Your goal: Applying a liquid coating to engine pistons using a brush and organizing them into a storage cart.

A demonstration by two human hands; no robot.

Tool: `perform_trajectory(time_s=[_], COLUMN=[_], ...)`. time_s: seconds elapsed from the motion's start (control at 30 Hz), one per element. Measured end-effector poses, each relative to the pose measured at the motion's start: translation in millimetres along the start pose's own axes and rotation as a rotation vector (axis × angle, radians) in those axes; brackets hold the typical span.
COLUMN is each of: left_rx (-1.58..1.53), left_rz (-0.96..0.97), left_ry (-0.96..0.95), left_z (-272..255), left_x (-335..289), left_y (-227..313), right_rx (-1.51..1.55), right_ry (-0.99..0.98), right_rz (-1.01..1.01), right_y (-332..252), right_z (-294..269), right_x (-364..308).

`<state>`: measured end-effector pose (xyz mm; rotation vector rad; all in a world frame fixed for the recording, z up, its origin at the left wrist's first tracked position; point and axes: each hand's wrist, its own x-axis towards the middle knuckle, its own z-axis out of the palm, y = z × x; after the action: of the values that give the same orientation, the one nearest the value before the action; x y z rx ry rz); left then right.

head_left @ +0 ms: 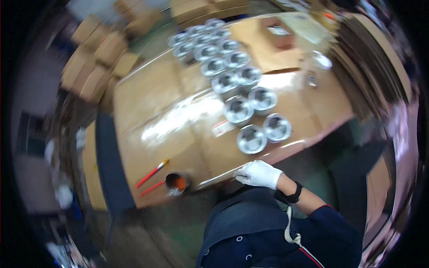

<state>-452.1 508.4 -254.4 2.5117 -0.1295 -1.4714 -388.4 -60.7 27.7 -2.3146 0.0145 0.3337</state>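
Note:
My right hand (pixel 259 174), in a white glove with a black band on the wrist, is at the near edge of the brown-covered table (pixel 170 107). Its fingers are curled in; whatever they may hold is hidden. Just beyond it stand two silver round metal parts that look like engine pistons, one nearer (pixel 252 139) and one to its right (pixel 277 128). Several more run back in a double row to the far edge. A small red-and-white label (pixel 223 128) lies left of the row. My left hand is out of view.
On the table's near left are a dark cup (pixel 177 183) with orange contents and a red-handled brush (pixel 153 173). At the far right stand a brown box (pixel 278 33) and stacked cardboard sheets (pixel 364 67). Cartons (pixel 96 58) are piled at far left.

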Motion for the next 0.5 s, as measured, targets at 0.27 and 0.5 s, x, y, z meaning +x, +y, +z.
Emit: perform_trajectory(time_s=[0.27, 0.5], left_rx=[-0.55, -0.484], left_rz=[-0.367, -0.324], left_ry=[0.182, 0.189], left_z=[148, 157], left_x=[-104, -129], left_y=[-122, -233], right_rx=[-0.004, -0.091], right_ry=[-0.3, -0.591], right_rz=[-0.312, -0.602], right_y=[-167, -321], right_z=[89, 219], right_x=[67, 113])
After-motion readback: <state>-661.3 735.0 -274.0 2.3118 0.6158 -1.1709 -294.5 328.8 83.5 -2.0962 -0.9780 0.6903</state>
